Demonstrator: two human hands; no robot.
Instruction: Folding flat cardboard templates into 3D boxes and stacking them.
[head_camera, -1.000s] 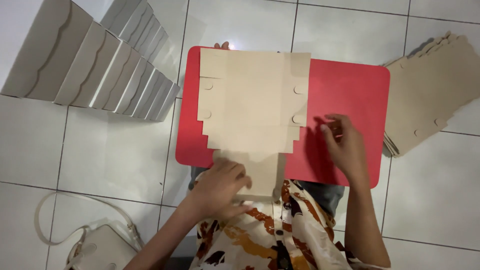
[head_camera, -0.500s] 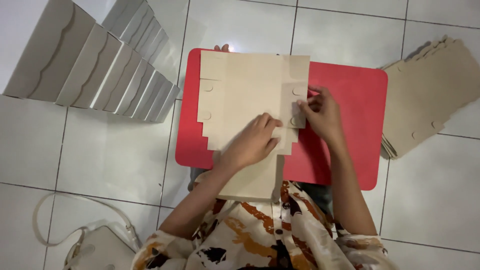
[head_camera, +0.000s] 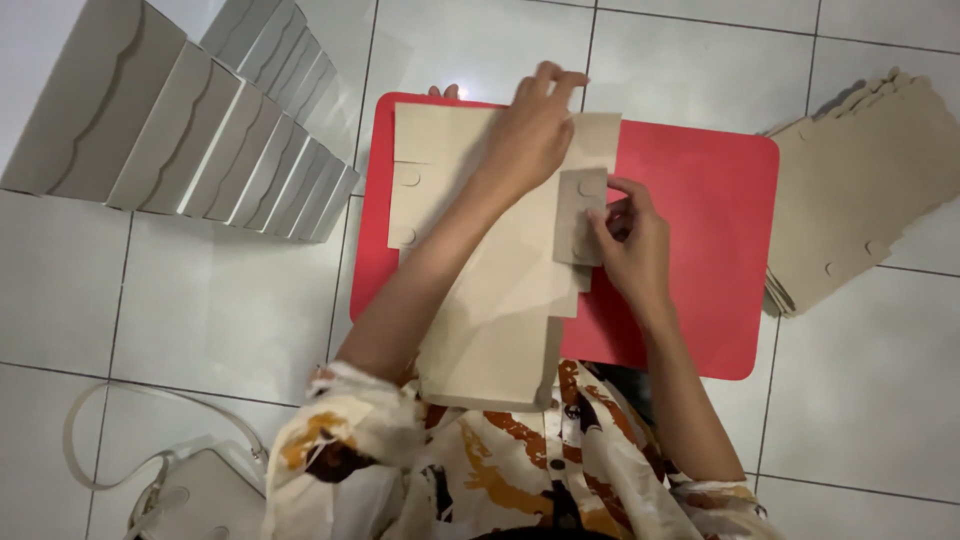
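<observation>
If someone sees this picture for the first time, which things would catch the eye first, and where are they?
The bright red board at the centre stands out first against the pale tiled floor. On it lies a flat tan cardboard cutout; the left hand presses its top while the right hand folds up a side flap. A row of folded grey boxes lies at upper left, and a stack of flat cutouts at right.

A white tiled floor (head_camera: 250, 300) carries everything. On it sits a small red table (head_camera: 700, 250) with a flat tan cardboard box sheet (head_camera: 480, 320) lying on top. At ten o'clock stand rows of folded grey boxes (head_camera: 180, 130), at three o'clock a stack of flat cardboard sheets (head_camera: 860, 190), and at seven o'clock a white bag (head_camera: 190, 490).
</observation>
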